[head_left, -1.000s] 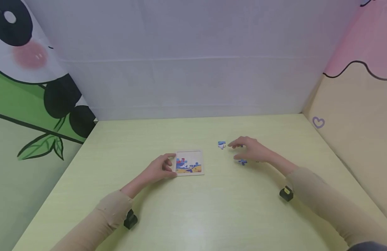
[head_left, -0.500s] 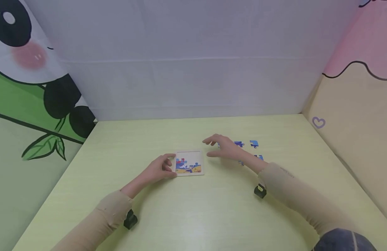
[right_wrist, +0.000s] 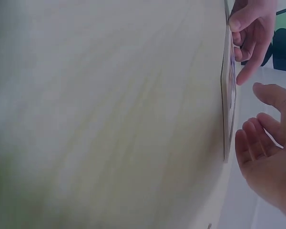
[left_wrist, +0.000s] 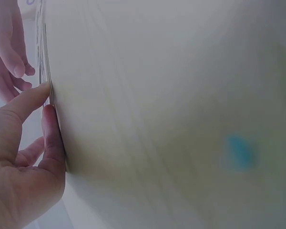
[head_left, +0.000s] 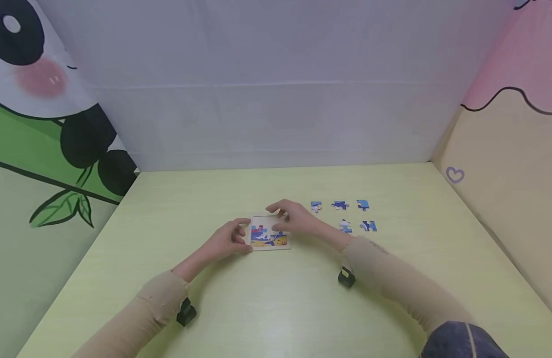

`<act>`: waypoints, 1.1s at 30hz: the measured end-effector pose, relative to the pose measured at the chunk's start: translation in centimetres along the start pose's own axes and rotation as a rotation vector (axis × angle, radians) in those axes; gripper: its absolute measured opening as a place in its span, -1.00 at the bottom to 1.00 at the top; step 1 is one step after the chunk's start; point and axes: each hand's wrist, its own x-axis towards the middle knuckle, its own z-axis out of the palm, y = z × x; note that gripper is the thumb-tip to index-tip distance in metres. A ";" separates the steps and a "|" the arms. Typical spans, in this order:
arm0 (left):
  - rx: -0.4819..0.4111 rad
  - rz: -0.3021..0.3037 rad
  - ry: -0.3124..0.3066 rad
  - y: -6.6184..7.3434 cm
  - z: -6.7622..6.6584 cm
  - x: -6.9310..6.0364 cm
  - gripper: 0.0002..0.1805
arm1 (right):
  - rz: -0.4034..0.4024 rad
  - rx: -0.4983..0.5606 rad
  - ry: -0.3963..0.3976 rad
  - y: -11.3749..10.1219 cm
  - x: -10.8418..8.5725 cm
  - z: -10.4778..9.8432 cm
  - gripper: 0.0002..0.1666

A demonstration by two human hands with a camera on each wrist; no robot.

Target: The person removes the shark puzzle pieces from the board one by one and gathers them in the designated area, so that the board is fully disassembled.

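A shallow square puzzle tray [head_left: 263,222] lies flat on the bench [head_left: 276,303], between the fingers of the left hand [head_left: 225,242] and those of the right hand [head_left: 301,221]. The left fingers grasp the tray by its left side, the thumb at the near corner and the index finger at the far corner, with the other fingers curled beside the rim. The right fingers are released and gently bent, the thumb parted from the rest, and they hover above the far right part of the tray; the right wrist view shows the gap between thumb and fingers. Inside the tray, joined puzzle pieces [head_left: 263,242] in yellow, blue, white and red fill the strip nearest the left thumb and climb the side next to the left fingers. Beyond them, toward the left index fingertip and under the right fingers, the pale floor of the tray is bare. Five loose puzzle pieces [head_left: 340,205], mostly blue and white, lie outside the tray, to the right of the right fingers: three in a row farther off and two in a nearer row, close to the right sleeve [head_left: 392,263], all well apart from the left fingers.
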 end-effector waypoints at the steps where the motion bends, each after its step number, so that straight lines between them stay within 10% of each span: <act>1: 0.000 0.002 0.000 0.0 0.0 0.0 -0.16 | 0.001 -0.002 -0.003 0.0 0.1 0.3 -0.37; 33: 0.000 0.023 -0.018 -0.1 -0.3 0.0 -0.18 | 0.040 -0.073 -0.137 -2.9 0.9 2.3 -0.50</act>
